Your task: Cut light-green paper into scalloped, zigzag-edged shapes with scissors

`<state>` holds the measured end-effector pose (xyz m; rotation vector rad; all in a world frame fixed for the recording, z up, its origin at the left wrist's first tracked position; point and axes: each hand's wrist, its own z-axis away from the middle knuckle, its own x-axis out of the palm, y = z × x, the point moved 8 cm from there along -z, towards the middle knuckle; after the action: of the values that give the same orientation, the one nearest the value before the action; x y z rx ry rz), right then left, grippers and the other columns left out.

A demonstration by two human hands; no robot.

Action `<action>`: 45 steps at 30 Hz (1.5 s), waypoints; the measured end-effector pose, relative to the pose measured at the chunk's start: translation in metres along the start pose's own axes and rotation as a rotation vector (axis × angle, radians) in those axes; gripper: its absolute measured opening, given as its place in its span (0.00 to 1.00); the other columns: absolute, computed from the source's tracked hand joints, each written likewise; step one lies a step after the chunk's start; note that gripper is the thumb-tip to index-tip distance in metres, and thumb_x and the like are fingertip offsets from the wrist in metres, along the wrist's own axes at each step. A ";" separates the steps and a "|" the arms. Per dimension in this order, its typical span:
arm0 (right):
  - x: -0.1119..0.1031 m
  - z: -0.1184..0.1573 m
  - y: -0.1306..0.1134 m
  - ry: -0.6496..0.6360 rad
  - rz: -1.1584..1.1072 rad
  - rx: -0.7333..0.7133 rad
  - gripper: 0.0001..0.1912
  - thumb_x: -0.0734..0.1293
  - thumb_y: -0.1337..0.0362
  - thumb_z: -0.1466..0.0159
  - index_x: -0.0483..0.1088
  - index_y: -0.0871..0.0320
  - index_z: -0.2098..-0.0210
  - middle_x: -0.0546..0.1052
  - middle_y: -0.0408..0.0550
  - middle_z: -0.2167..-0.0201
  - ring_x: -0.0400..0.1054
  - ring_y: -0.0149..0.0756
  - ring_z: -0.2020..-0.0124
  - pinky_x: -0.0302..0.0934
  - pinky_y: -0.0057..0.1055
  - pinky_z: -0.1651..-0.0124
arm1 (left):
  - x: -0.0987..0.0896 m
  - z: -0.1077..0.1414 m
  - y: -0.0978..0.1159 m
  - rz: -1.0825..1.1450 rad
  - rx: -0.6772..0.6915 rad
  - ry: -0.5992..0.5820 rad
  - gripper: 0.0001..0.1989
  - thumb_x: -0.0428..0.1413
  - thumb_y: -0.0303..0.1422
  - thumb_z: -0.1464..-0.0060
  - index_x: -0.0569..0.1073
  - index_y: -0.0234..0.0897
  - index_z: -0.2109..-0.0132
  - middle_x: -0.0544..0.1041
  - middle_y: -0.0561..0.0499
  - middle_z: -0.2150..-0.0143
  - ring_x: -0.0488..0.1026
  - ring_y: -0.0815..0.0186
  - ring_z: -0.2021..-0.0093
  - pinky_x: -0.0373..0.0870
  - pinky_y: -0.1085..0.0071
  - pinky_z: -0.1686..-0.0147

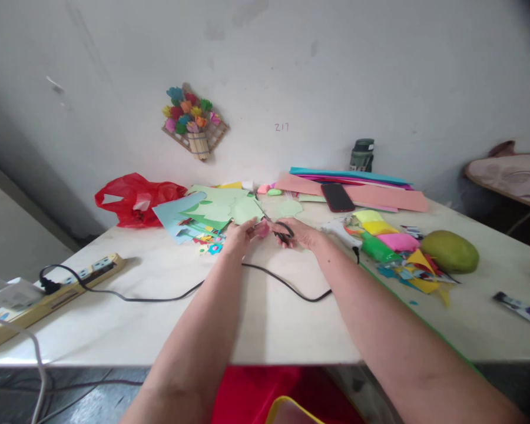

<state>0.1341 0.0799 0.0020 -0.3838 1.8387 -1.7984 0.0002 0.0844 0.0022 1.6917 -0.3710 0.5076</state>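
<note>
Head view: cutting seems to be the step in hand. Around the middle of the worktop [287,335], the left hand [242,232] appears to pinch a small pink piece [261,229], while the right hand [297,231] grips black-handled scissors [282,237] with fingers closed about the handles. Whether the blades touch the piece is too small to tell. Pale green paper [245,208] lies just beyond. A further snip calls for a steady pinch, left fingertips clear of the blades.

scissors [283,237]: black-handled | small piece [261,228]: blurred, probably pink | paper [246,209]: pale green | bag [170,192]: red | mango [449,251]: yellowish green
</note>
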 end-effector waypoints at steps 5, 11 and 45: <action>0.000 -0.001 0.000 -0.017 -0.024 -0.023 0.22 0.63 0.45 0.45 0.63 0.60 0.71 0.69 0.43 0.82 0.60 0.23 0.87 0.46 0.18 0.90 | 0.001 0.000 -0.002 -0.007 -0.005 -0.010 0.11 0.60 0.22 0.62 0.69 0.28 0.67 0.76 0.47 0.75 0.76 0.60 0.70 0.74 0.69 0.69; 0.000 -0.001 0.000 -0.009 -0.015 -0.016 0.23 0.63 0.44 0.46 0.63 0.60 0.70 0.69 0.43 0.82 0.60 0.23 0.87 0.46 0.18 0.90 | 0.001 0.000 -0.001 0.027 0.006 -0.018 0.11 0.59 0.22 0.62 0.68 0.29 0.68 0.76 0.47 0.73 0.76 0.61 0.72 0.74 0.68 0.70; 0.003 0.002 -0.003 0.000 -0.024 -0.007 0.19 0.63 0.47 0.44 0.62 0.59 0.71 0.65 0.39 0.84 0.57 0.22 0.88 0.43 0.19 0.90 | 0.002 -0.001 0.001 0.034 0.026 -0.009 0.14 0.58 0.21 0.61 0.69 0.30 0.62 0.77 0.47 0.71 0.76 0.61 0.70 0.74 0.67 0.68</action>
<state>0.1323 0.0769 0.0043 -0.4105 1.8486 -1.8084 0.0018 0.0852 0.0041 1.7152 -0.4016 0.5322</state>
